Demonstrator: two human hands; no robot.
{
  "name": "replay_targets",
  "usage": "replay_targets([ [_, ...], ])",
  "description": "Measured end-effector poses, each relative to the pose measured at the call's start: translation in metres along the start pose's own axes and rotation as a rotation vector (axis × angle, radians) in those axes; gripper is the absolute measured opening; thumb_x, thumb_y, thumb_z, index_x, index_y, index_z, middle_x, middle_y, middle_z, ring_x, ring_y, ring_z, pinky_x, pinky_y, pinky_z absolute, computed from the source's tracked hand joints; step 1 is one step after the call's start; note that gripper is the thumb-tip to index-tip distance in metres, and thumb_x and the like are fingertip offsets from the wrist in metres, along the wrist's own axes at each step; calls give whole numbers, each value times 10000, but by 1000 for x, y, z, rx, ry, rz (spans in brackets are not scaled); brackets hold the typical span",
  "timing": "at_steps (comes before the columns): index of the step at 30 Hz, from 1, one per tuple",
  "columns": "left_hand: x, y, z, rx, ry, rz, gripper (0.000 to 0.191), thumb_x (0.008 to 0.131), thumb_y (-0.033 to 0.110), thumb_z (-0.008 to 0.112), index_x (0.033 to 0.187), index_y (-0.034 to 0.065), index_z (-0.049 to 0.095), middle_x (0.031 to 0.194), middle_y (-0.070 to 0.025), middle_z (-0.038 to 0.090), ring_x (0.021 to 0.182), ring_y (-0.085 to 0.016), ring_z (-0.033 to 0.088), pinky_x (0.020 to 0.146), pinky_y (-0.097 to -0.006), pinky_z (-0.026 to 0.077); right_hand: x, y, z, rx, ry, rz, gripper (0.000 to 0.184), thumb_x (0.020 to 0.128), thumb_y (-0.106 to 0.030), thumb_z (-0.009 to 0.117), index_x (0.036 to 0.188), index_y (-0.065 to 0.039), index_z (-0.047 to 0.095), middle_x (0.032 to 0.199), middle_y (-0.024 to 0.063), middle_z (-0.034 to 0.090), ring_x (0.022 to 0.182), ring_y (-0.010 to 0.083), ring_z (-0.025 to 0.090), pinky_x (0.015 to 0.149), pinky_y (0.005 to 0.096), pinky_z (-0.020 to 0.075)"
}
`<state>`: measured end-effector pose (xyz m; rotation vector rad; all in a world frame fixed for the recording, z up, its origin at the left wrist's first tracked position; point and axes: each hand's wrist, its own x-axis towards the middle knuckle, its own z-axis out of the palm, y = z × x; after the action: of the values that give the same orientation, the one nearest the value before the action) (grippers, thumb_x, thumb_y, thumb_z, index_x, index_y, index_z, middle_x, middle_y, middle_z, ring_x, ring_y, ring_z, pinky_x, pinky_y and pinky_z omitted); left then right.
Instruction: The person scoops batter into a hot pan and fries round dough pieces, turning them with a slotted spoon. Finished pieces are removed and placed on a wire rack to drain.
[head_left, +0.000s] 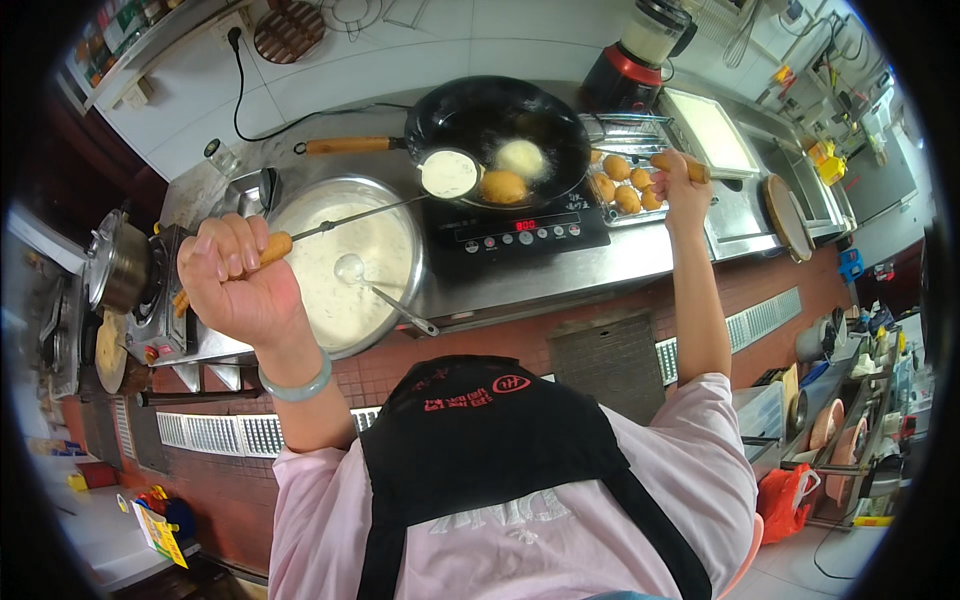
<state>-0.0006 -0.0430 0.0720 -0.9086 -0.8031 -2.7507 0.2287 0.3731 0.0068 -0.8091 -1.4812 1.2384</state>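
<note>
My left hand (251, 300) grips the wooden handle of a long metal ladle (358, 217). The ladle's round cup is filled with pale batter (448, 174) and sits at the near left rim of a black wok (457, 112). My right hand (682, 191) is closed around another wooden-handled tool (691, 168), whose metal shaft reaches over the wok's right rim; its far end is hard to make out. In the bubbling oil are a golden fried cake (502, 187) and a paler one (520, 158). Under my left forearm's side stands a steel basin (416, 247) of batter with a spoon (401, 306) in it.
The wok sits on an induction cooker (525, 238) with a lit display. Right of it, a wire rack (634, 135) holds several fried cakes (627, 199). A blender (622, 75) and a white tray (709, 131) stand behind. A pot (116, 262) and gas stove (161, 322) are at left.
</note>
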Motion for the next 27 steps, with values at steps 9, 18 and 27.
replay_targets([
  [9,0,-5,-3,-27,27,-12,321,876,91,531,598,156,385,576,20,368,524,-102,315,533,-273,282,-14,-25,-6,-45,-33,-74,211,933,-188,690,985,16,691,637,56,630,482,71,523,438,213,405],
  [18,0,-8,-8,-8,19,4,282,863,77,523,610,140,414,575,11,377,526,-111,336,528,-275,293,-27,-4,5,-354,-311,-584,160,898,-87,712,1042,-16,712,870,76,731,696,121,666,624,246,534],
  [27,3,-10,-8,-2,20,9,265,855,53,501,618,132,411,577,6,367,524,-113,322,527,-277,301,-17,38,27,-75,-112,-178,173,912,-135,704,1015,4,697,800,79,712,592,119,629,552,231,515],
])
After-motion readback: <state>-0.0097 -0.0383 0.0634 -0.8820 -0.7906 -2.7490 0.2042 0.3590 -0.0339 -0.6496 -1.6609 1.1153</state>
